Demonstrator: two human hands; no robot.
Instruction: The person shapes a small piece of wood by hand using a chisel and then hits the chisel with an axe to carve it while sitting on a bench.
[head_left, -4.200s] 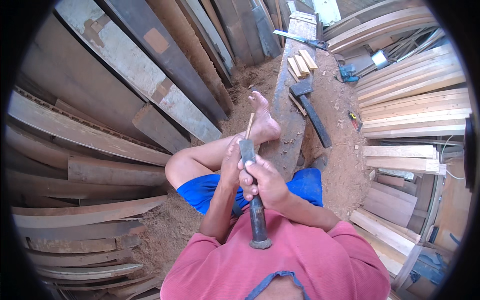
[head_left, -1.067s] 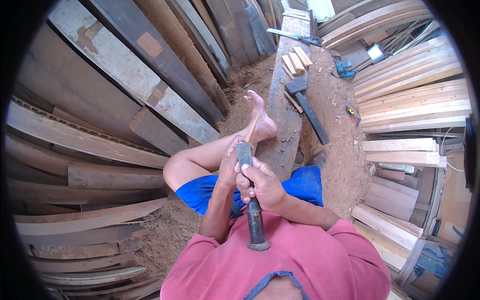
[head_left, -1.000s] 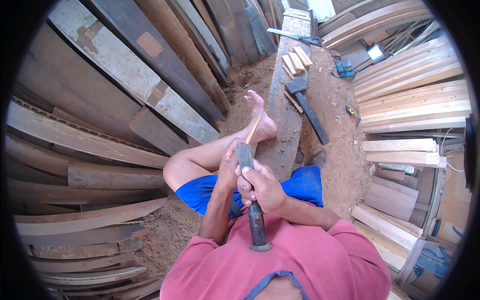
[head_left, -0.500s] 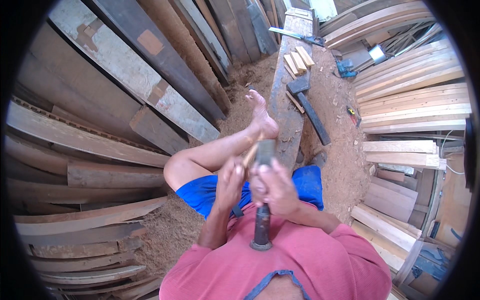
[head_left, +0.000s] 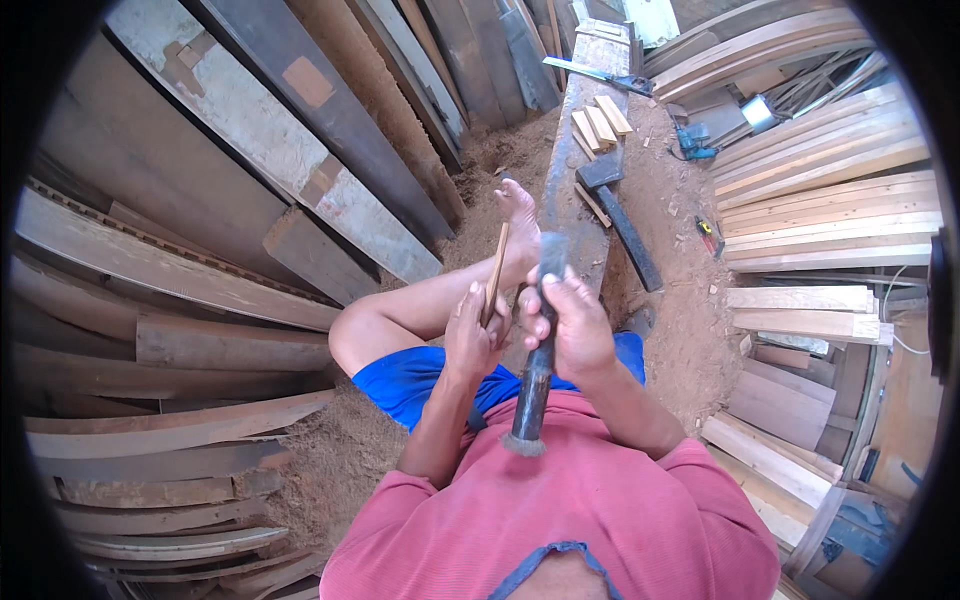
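Observation:
In front of my chest, my right hand [head_left: 578, 325] is closed round a wide-bladed chisel [head_left: 534, 400]. Its blade points away from me, a little blurred, and its dark handle ends in a frayed butt close to my shirt. To the left, the fingers of my left hand [head_left: 471, 335] grip a slim wooden stick [head_left: 497, 262] that stands up and tapers toward its far end. The stick and the blade are apart. Beyond my hands lies a black mallet [head_left: 628, 232], its head on a long plank bench [head_left: 562, 205] and its handle reaching over the edge.
Small wood blocks [head_left: 600, 122] and a handsaw [head_left: 600, 74] rest farther along the bench. A blue power tool [head_left: 692, 142] and a yellow-and-red hand tool [head_left: 708, 238] lie on the sawdust-covered ground. Large boards [head_left: 240, 130] lean at left; stacked timber [head_left: 825, 215] lines the right.
My hands have drawn apart. The chisel has tilted, its blade shifting right and its butt moving slightly nearer my hands. The stick now stands more upright, clear of the blade.

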